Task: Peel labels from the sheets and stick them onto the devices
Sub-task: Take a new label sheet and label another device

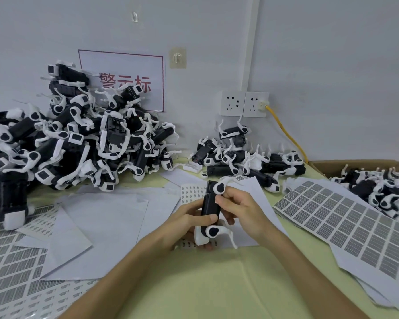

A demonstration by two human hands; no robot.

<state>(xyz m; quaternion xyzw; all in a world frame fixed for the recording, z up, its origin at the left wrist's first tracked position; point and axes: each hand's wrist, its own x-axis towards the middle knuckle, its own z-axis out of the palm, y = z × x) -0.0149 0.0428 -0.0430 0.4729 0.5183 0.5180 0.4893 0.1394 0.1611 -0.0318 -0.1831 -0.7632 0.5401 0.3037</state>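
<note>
Device (209,203) sat gripped in your left hand (187,223), your right hand (242,208) pinching its side beyond the left thumb; pressed unevenly, a label there might have creased or gone crooked.

Small assembly/labelling workshop bench: bulk piles of identical black-and-white devices (78,143), a cardboard box (332,165) of more, label sheets (346,217) spread over the table (205,284), red-bordered wall sign (134,72).

Black-and-white device (209,203) over pale yellow-green table (194,284); right of device, white sheet (346,222) gridded in grey; behind device, yellow cable (286,132), red-lettered, red-bordered white sign (124,65).
</note>
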